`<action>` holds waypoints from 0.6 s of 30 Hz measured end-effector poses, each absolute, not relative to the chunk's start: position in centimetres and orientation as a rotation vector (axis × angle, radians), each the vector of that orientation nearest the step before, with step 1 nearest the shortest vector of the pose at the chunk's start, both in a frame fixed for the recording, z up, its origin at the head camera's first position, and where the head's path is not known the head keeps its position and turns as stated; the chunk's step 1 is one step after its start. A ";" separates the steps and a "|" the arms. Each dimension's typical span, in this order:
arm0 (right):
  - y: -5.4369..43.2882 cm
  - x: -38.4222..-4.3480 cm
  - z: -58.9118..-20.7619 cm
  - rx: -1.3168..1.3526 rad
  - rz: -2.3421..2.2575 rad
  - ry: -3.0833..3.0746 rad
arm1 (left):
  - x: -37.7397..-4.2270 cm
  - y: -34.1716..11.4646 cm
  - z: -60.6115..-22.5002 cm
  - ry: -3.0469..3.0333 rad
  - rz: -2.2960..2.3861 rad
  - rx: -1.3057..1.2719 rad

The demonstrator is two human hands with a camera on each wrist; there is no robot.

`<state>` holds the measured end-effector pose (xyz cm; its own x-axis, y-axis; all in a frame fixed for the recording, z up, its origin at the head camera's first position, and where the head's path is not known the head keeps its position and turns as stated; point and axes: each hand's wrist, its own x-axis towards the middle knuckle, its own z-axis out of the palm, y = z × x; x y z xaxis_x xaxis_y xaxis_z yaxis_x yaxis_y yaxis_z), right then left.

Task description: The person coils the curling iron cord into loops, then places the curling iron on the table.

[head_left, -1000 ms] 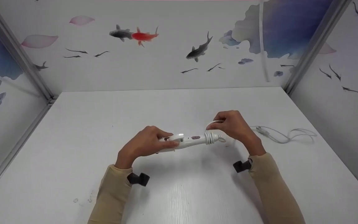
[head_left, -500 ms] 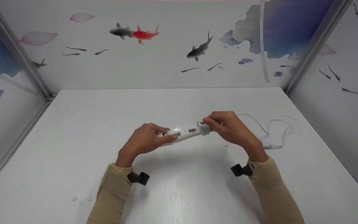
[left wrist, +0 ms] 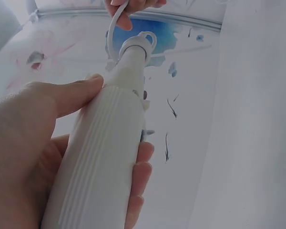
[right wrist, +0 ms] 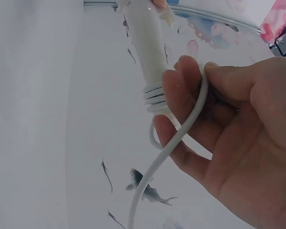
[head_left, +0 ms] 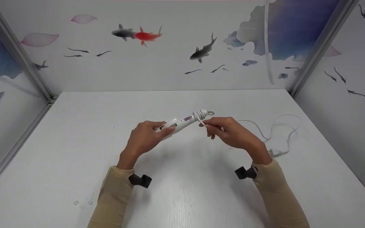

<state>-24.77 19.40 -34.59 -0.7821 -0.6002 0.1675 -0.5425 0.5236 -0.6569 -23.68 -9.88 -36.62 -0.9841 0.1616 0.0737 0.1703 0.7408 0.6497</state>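
Observation:
My left hand (head_left: 145,136) grips a white hair iron (head_left: 182,123) by its wide end, with the thumb along its ribbed side (left wrist: 93,157) in the left wrist view. The iron tilts up to the right, its narrow handle end pointing away, and a purple button (head_left: 188,118) shows on it. White cord (right wrist: 156,98) is wound in several turns round the handle end. Just below those turns, my right hand (head_left: 233,132) pinches the cord between thumb and fingers. In the right wrist view, the held cord (right wrist: 155,167) runs down across the fingers.
The loose cord (head_left: 288,139) lies in loops on the white table (head_left: 182,190), right of my right hand. Its plug (head_left: 274,153) rests near the right wrist. Printed walls (head_left: 169,69) enclose the table at the back and sides.
The iron's handle end has swung up and away from me. My right hand has carried the cord over the handle and now stands on its near side. The loose cord has shifted.

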 end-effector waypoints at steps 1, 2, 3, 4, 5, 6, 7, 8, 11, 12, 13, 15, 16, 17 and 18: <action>19.4 -24.9 -34.7 -0.997 -1.105 2.660 | -23.7 -9.9 -36.6 -2.906 -1.106 -0.274; 19.5 -25.0 -34.8 -0.989 -1.100 2.651 | -23.7 -10.0 -36.5 -2.893 -1.118 -0.281; 19.5 -25.1 -34.8 -0.978 -1.097 2.641 | -23.7 -10.1 -36.5 -2.879 -1.134 -0.287; 19.6 -25.2 -34.9 -0.967 -1.098 2.632 | -23.7 -10.2 -36.4 -2.870 -1.149 -0.302; 19.6 -25.4 -35.0 -0.954 -1.098 2.624 | -23.7 -10.2 -36.3 -2.864 -1.163 -0.314; 19.7 -25.5 -35.2 -0.942 -1.098 2.616 | -23.7 -10.3 -36.2 -2.862 -1.175 -0.327; 19.8 -25.7 -35.3 -0.935 -1.101 2.606 | -23.7 -10.4 -36.2 -2.859 -1.189 -0.343; 19.9 -25.9 -35.4 -0.923 -1.103 2.598 | -23.7 -10.4 -36.2 -2.857 -1.201 -0.361; 20.5 -26.5 -36.0 -0.860 -1.097 2.585 | -23.7 -10.5 -36.1 -2.854 -1.261 -0.405; 20.7 -26.7 -36.2 -0.827 -1.095 2.582 | -23.7 -10.5 -36.1 -2.852 -1.290 -0.420; 20.8 -26.9 -36.3 -0.789 -1.093 2.583 | -23.8 -10.5 -36.1 -2.851 -1.319 -0.432; 21.2 -27.2 -36.7 -0.685 -1.076 2.609 | -23.8 -10.7 -36.1 -2.851 -1.374 -0.456; 21.3 -27.4 -36.9 -0.630 -1.068 2.626 | -23.8 -10.7 -36.1 -2.855 -1.396 -0.470; 21.4 -27.5 -37.0 -0.583 -1.067 2.642 | -23.8 -10.8 -36.1 -2.860 -1.411 -0.487; 21.5 -27.7 -37.1 -0.537 -1.069 2.660 | -23.8 -10.8 -36.1 -2.867 -1.413 -0.510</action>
<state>-27.65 21.47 -37.10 -0.9078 -0.4133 -0.0707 -0.2495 0.6679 -0.7012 -23.78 -10.79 -36.06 -0.9459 0.3202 0.0532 0.2372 0.5699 0.7868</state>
